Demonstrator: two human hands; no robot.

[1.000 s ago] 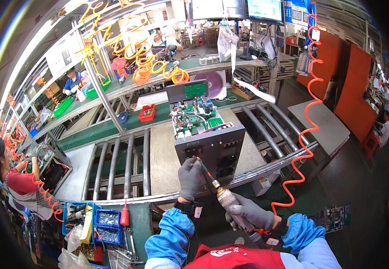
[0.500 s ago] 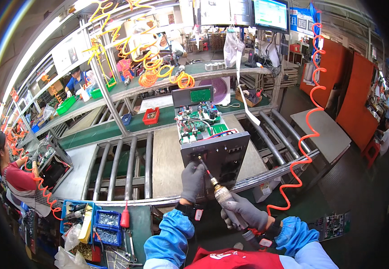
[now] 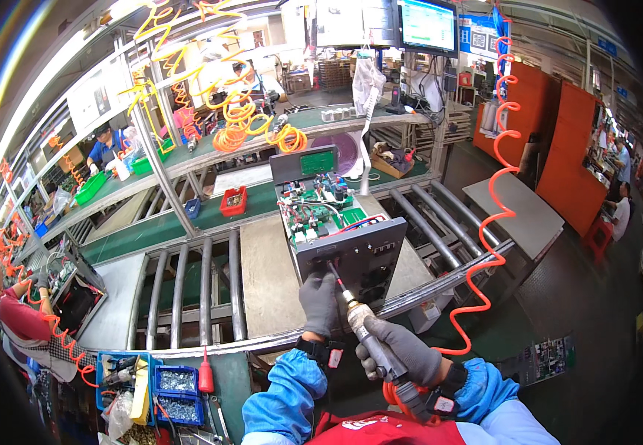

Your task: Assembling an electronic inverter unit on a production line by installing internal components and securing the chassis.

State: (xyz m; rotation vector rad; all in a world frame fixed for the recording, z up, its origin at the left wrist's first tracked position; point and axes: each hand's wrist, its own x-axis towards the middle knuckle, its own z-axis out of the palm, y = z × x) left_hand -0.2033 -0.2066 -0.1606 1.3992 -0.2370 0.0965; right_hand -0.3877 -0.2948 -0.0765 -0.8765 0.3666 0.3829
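Right hand, gloved, has its fingers wrapped round the body of the power driver. Driver's long axis runs from 5 o'clock, butt end, up to 11 o'clock, bit end. Bit meets the dark grey panel at its left part — exact contact point too small to tell.

Left hand, also gloved, is the nearer one to the panel: fingers bent in close beside the bit's tip. Can't tell if they pinch it or only rest there. Panel lies at 1 to 2 o'clock from the left hand, and between 11 and 12 from the right.

Panel stands upright on the open chassis, circuit boards behind it toward 11 o'clock, all on a wooden board over the rollers. Blue bins of small metal parts at 8 o'clock from left hand; orange coiled hose at 1 to 2 from right.
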